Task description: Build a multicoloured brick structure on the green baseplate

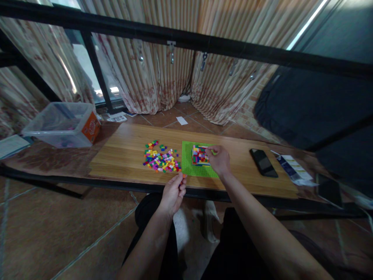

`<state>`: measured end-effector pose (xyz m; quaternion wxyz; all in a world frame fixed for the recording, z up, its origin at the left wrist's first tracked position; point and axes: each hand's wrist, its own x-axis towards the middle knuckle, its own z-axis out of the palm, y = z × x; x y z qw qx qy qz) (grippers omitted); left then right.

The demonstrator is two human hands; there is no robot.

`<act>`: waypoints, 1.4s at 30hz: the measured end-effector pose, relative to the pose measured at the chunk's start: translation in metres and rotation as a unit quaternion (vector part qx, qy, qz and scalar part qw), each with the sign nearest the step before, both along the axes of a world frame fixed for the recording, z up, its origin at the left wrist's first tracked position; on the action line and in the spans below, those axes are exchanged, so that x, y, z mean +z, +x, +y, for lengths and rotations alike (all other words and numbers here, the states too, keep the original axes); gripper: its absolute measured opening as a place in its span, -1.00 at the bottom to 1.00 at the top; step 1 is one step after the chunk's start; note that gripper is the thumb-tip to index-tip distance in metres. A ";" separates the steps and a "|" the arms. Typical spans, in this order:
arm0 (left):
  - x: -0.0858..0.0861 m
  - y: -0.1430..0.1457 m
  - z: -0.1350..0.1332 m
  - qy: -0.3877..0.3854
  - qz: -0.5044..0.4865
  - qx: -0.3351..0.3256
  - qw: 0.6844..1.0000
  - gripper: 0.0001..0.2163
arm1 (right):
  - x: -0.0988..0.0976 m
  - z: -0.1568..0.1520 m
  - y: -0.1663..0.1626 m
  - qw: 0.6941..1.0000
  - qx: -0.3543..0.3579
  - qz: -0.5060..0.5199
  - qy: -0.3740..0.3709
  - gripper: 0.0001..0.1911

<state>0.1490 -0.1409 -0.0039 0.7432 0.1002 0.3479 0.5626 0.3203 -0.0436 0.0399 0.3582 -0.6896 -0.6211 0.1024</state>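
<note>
A green baseplate (188,163) lies on the wooden table (125,149), carrying a small multicoloured block structure (199,155). My right hand (220,159) rests at the structure's right side, fingers pinched against its top edge; whether a brick is in them I cannot make out. My left hand (174,193) hovers at the table's near edge below the brick pile, fingers closed on a small orange brick (184,176). A loose pile of several coloured bricks (161,158) lies left of the baseplate.
A black phone (263,162) lies on the table's right part, with paper cards (291,167) beyond it. A clear plastic bin (62,123) stands at the far left. A black frame bar (186,37) crosses overhead. Curtains hang behind.
</note>
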 end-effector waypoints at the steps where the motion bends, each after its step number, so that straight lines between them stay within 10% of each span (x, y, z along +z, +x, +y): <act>1: 0.000 0.000 0.000 0.001 -0.003 0.001 1.000 -0.66 | -0.001 -0.008 -0.001 1.000 0.014 0.014 0.020 -0.77; 6: 0.002 -0.001 0.001 0.001 -0.021 -0.002 1.000 -0.66 | -0.012 -0.055 -0.015 0.972 0.213 0.095 -0.003 -0.77; 12: 0.005 -0.002 0.000 0.022 -0.046 -0.027 0.998 -0.65 | -0.020 -0.081 -0.031 0.952 0.272 0.132 -0.039 -0.78; 25: 0.005 0.000 0.000 0.011 -0.042 -0.039 0.998 -0.61 | -0.017 -0.076 -0.034 0.942 0.256 0.218 0.010 -0.86; 31: 0.003 -0.001 0.002 -0.019 -0.037 -0.015 0.999 -0.67 | -0.008 -0.032 -0.005 0.985 0.131 0.095 0.065 -0.83; 42: 0.002 -0.003 0.002 -0.016 -0.036 -0.009 0.999 -0.66 | -0.022 0.009 0.002 0.983 0.149 -0.094 0.045 -0.84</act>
